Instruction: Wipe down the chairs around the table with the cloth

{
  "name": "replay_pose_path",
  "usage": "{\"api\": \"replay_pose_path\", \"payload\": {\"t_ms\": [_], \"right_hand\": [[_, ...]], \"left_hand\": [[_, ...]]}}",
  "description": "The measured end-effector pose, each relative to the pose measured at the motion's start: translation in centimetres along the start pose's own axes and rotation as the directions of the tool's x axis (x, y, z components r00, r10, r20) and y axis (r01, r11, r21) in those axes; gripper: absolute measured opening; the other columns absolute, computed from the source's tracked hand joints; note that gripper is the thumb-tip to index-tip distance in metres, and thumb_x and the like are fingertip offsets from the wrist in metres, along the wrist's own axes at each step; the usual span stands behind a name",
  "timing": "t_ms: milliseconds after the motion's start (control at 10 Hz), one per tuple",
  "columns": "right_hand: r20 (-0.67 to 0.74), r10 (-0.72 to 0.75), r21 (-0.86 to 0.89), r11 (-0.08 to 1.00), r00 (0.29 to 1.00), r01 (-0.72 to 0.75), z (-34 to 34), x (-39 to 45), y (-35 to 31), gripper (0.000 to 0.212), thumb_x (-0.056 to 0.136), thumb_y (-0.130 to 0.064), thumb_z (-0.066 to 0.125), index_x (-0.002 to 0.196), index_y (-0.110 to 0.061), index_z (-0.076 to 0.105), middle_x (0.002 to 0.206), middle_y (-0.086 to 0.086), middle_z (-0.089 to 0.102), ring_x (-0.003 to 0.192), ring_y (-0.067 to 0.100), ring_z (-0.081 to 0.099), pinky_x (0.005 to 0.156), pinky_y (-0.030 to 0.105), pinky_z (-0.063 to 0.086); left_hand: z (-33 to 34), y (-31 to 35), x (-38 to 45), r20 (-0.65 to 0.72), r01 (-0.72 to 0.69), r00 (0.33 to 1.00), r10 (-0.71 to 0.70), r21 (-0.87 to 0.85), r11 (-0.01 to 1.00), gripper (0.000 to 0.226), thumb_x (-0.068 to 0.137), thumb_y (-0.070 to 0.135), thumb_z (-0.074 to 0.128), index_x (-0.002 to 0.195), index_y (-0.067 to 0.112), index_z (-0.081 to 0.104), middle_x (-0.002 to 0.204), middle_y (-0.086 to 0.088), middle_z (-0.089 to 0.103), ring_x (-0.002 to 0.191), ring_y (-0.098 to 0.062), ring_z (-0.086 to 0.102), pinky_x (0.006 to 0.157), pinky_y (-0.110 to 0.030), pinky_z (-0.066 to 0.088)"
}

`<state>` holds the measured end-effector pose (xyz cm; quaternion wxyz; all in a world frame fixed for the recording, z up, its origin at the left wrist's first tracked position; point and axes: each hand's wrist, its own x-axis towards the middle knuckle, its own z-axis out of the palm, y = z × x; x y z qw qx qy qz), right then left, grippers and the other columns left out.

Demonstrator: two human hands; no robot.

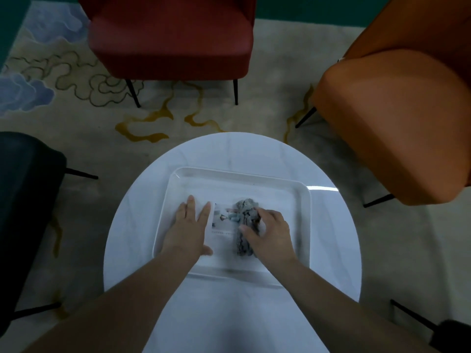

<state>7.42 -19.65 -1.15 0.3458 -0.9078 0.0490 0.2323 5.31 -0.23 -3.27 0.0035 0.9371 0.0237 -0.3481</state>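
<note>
A crumpled grey cloth [246, 220] lies in a white tray [303, 200] on the round white table [142, 212]. My right hand [270, 230] is on the cloth, fingers curled over it. My left hand [190, 225] lies flat with straight fingers on the tray's left part, beside a printed sheet [223, 225]. Around the table stand a red chair [170, 39] at the far side, an orange chair [397, 118] at the right and a dark chair [25, 194] at the left.
A patterned beige carpet [102, 118] covers the floor. The chairs have thin black legs that splay outward. Part of another dark chair [451, 335] shows at the lower right corner.
</note>
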Motion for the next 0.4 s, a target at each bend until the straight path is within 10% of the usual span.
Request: {"api": "replay_pose_path", "payload": {"t_ms": [400], "right_hand": [[0.081,-0.152,-0.031,0.988,0.985,0.154,-3.5,-4.4,-1.1,0.063,0.088,-0.030,0.063,0.144,-0.018,0.037,0.149,-0.001,0.031,0.136,0.012,0.032,0.104,0.016,0.026]], "left_hand": [[-2.4,-1.0,-8.3,-0.214,-0.049,0.976,0.027,-0.098,0.994,0.074,0.098,0.043,0.042,0.154,0.023,-0.001,0.161,-0.001,-0.012,0.148,-0.023,-0.004,0.119,-0.038,0.011]]}}
